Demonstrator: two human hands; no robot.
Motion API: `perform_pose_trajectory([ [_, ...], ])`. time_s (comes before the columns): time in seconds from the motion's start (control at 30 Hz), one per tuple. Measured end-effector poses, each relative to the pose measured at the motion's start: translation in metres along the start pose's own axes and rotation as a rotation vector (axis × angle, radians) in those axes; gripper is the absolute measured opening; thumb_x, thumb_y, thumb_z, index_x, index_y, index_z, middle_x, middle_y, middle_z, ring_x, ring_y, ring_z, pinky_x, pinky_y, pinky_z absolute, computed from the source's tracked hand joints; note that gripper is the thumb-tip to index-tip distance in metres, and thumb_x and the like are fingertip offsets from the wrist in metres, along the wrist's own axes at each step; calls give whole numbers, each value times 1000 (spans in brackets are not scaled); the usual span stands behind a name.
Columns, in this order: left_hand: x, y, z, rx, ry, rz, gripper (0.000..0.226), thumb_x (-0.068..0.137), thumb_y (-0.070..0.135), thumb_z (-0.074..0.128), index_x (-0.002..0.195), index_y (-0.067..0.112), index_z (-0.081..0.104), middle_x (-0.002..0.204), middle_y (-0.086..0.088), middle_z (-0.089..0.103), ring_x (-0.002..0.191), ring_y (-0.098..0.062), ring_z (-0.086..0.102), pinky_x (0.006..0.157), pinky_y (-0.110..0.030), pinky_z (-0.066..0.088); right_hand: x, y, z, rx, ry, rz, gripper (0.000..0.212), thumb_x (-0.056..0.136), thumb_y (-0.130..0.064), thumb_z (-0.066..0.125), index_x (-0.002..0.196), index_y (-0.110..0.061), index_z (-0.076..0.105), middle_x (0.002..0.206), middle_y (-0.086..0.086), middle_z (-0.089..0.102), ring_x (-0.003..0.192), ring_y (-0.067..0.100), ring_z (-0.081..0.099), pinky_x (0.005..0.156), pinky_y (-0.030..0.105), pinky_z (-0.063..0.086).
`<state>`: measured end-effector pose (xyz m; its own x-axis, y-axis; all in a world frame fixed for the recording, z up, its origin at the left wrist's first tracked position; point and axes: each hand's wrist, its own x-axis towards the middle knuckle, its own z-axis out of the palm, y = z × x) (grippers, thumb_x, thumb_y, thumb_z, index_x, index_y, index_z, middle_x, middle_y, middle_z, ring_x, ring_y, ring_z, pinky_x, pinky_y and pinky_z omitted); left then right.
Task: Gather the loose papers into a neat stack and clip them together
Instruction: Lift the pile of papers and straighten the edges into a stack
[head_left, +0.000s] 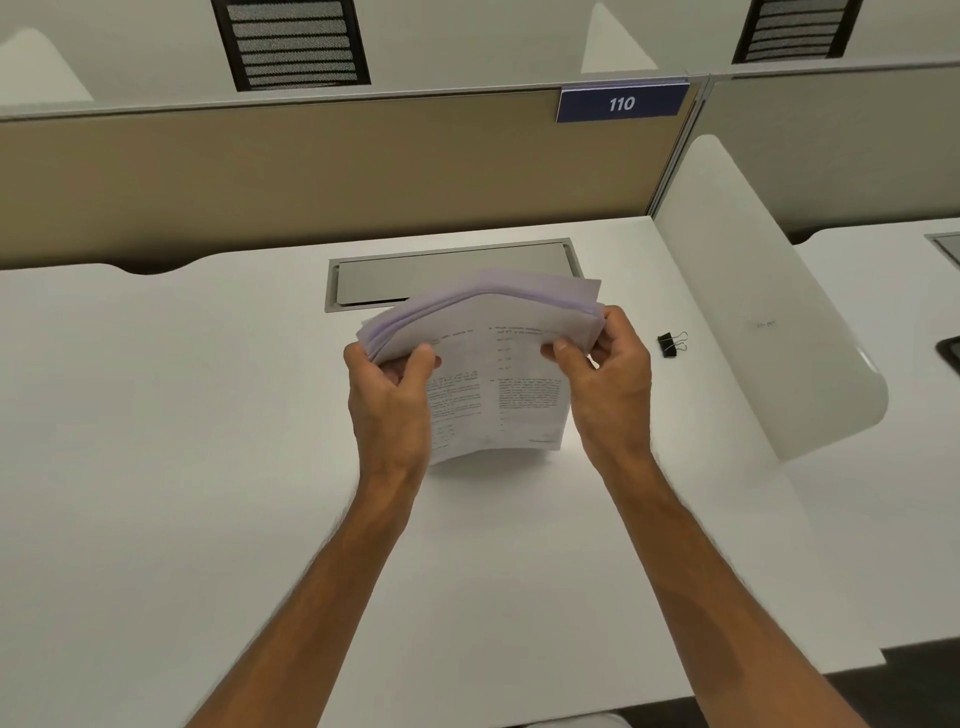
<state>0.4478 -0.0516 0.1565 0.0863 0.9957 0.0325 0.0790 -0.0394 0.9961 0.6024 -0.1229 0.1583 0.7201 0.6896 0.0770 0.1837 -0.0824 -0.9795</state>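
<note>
- Gripping the printed papers (498, 374) upright at frame centre, our left hand (389, 395) and right hand (608, 384) clamp opposite sides.
- Our black binder clip (671, 344) lies right of them on the white desk (182, 415).

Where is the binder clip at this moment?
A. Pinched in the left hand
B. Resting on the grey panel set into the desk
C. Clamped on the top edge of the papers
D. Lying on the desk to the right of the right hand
D: the binder clip lies alone on the desk, just right of the right hand, while both hands hold the papers, the left hand at their other side.
</note>
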Motion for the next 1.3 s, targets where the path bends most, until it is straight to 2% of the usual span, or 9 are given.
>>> perform_pose_trajectory([
  [0.2,3,-27,-4,92,-6,-13,37,98,17,57,124,36,38,114,1,64,102,-15,65,66,-11,53,2,31,1,48,-9,56,22,93,-3,62,114,-9,59,106,5,68,103,24,67,84,44,62],
  [0.33,8,-54,-11,130,-90,-85,31,101,17,54,123,33,38,107,8,63,90,-17,72,78,-30,59,10,54,1,-3,-116,150,31,92,0,60,120,-13,60,113,3,69,108,22,66,84,45,62],
  [0.4,10,-70,-14,183,-137,-135,19,105,20,47,120,29,40,112,2,64,82,-15,74,78,-33,61,12,63,2,-39,-158,180,31,94,1,57,122,-13,60,117,5,68,110,23,65,85,45,62],
  [0.47,10,-81,-14,231,-151,-145,14,107,22,41,120,28,40,111,1,65,75,-9,73,75,-30,61,11,68,3,-51,-163,192,29,97,1,54,120,-15,60,117,6,68,110,27,67,88,44,61],
  [0.57,6,-81,-13,261,-96,-113,12,108,22,38,119,26,41,98,4,68,69,-1,70,65,-14,53,6,70,5,-45,-133,173,30,96,3,53,114,-19,61,109,0,71,105,23,69,92,42,60],
  [0.67,1,-78,-14,254,-48,-60,5,107,22,39,112,21,40,91,13,65,72,-8,70,68,-21,53,-1,70,5,-4,-113,136,28,95,2,54,115,-15,62,108,-1,71,99,17,71,88,44,61],
  [0.8,0,-73,-15,188,-23,-57,17,104,25,50,115,22,38,106,0,64,78,-13,70,62,-12,52,-6,68,2,9,-107,81,15,94,-2,61,108,-7,57,110,3,70,104,20,69,87,43,62],
  [1.07,3,-79,-19,207,-45,-120,22,102,20,53,119,21,39,115,-2,61,67,-18,71,57,-14,55,-9,76,6,-39,-159,128,27,94,0,60,117,-12,60,111,0,69,104,17,66,87,45,62],
  [1.3,-2,-96,-32,391,-35,-71,11,107,20,39,109,24,50,104,4,66,60,-16,70,58,-17,55,-7,88,5,-97,-181,125,31,99,-4,56,128,-12,62,111,3,70,98,23,68,80,22,61],
])
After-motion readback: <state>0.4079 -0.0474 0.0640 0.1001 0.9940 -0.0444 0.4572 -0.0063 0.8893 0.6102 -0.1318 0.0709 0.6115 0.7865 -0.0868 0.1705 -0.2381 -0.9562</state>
